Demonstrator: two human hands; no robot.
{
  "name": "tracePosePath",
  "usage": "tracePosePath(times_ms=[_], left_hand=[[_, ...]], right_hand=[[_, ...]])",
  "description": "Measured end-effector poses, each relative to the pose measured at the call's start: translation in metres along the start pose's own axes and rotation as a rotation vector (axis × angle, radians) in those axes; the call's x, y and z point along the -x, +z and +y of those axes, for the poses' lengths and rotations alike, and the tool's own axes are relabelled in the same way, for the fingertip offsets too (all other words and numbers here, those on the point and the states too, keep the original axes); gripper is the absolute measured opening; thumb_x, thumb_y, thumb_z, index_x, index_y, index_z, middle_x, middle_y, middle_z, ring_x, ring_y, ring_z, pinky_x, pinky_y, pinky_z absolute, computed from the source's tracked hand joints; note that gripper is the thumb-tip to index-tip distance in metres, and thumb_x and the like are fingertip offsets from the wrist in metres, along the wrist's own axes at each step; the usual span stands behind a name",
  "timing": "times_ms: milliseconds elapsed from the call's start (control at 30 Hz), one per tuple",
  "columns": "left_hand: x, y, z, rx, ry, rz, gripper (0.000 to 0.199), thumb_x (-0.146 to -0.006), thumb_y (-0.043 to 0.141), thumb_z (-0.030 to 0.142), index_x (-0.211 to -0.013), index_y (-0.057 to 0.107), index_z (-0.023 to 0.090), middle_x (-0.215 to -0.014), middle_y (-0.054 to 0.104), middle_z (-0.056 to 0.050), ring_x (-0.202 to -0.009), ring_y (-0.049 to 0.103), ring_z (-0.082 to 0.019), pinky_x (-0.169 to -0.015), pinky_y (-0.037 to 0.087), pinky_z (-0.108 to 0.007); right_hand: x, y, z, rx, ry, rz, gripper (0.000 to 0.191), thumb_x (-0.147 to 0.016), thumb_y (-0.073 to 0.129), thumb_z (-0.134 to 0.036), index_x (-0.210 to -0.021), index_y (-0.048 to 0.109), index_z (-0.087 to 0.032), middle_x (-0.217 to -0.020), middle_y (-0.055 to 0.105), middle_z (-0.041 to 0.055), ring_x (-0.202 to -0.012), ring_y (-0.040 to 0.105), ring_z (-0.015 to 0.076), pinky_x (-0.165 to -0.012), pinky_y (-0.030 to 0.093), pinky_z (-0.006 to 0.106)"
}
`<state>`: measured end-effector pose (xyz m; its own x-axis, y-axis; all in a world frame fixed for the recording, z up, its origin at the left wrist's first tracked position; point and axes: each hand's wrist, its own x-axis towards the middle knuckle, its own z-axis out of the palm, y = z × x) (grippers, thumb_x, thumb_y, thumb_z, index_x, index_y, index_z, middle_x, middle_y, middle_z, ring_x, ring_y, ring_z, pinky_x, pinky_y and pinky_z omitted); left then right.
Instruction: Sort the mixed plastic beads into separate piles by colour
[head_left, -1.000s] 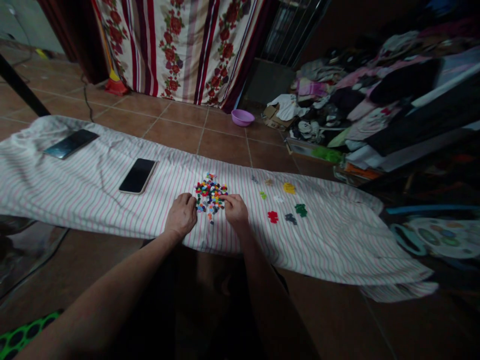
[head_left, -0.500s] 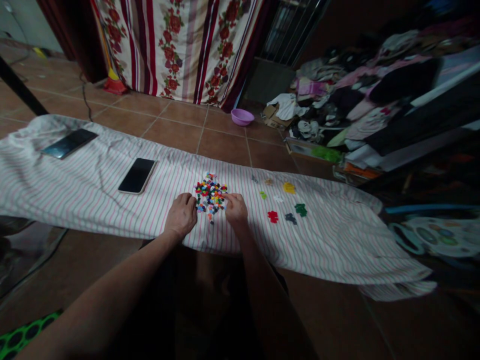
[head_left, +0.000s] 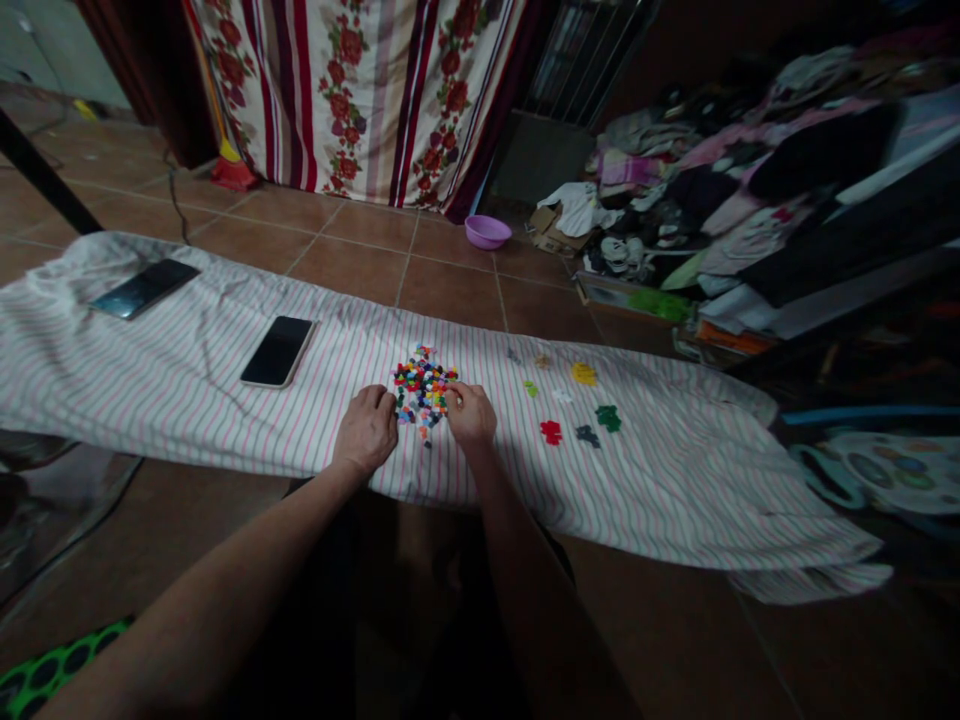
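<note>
A mixed pile of small colourful pieces (head_left: 421, 385) lies on the striped cloth (head_left: 660, 480). My left hand (head_left: 367, 428) rests at the pile's left edge, fingers curled; whether anything is under them is hidden. At the right edge, my right hand (head_left: 472, 412) has thumb and index finger pinched together, and anything between them is too small to make out. To the right sit single-colour groups: red (head_left: 551, 432), dark grey (head_left: 587, 435), dark green (head_left: 608, 418), yellow (head_left: 583, 373), lime (head_left: 530, 388), white (head_left: 562, 395), tan (head_left: 542, 360) and grey (head_left: 514, 355).
Two phones, one black-screened (head_left: 279, 350) and one darker (head_left: 145, 288), lie on the cloth to the left. A purple basin (head_left: 487, 232) stands on the tiled floor beyond. Clothes (head_left: 697, 190) are heaped at the right back.
My right hand's index finger, stretched toward the pile before, is now drawn in against the thumb. My left hand stays at the pile's left edge. The view has shifted slightly.
</note>
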<state>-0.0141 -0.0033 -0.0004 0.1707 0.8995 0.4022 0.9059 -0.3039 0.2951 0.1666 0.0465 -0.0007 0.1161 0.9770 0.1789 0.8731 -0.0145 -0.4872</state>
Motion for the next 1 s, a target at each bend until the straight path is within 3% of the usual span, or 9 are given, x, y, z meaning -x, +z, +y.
tracePosePath(times_ms=[233,533,1000], left_hand=[[-0.001,0.001,0.0,-0.01,0.002,-0.001,0.017,-0.088,0.043,0.014,-0.097,0.058,0.015,-0.104,0.058,-0.014,-0.101,0.052,-0.027,-0.091,0.048,-0.042],[0.0,0.0,0.001,-0.018,-0.004,0.006,0.016,-0.088,0.044,0.014,-0.096,0.057,0.017,-0.102,0.058,-0.012,-0.099,0.054,-0.026,-0.089,0.048,-0.042],[0.0,0.002,0.0,-0.019,-0.003,0.003,0.016,-0.088,0.043,0.015,-0.097,0.057,0.017,-0.103,0.058,-0.013,-0.101,0.053,-0.027,-0.089,0.048,-0.041]], right_hand=[[-0.002,0.0,-0.012,0.06,0.086,-0.005,0.026,-0.091,0.051,-0.028,-0.109,0.07,-0.028,-0.101,0.064,0.0037,-0.094,0.059,0.0179,-0.074,0.04,0.026],[-0.006,-0.001,-0.017,-0.02,0.14,0.01,0.015,-0.084,0.059,-0.029,-0.095,0.068,-0.026,-0.097,0.065,0.0009,-0.09,0.06,0.0173,-0.071,0.04,0.026],[-0.012,0.006,0.013,-0.548,0.143,0.08,0.012,-0.07,0.058,-0.031,-0.077,0.062,-0.023,-0.073,0.066,-0.0007,-0.071,0.062,0.0176,-0.072,0.048,0.029]])
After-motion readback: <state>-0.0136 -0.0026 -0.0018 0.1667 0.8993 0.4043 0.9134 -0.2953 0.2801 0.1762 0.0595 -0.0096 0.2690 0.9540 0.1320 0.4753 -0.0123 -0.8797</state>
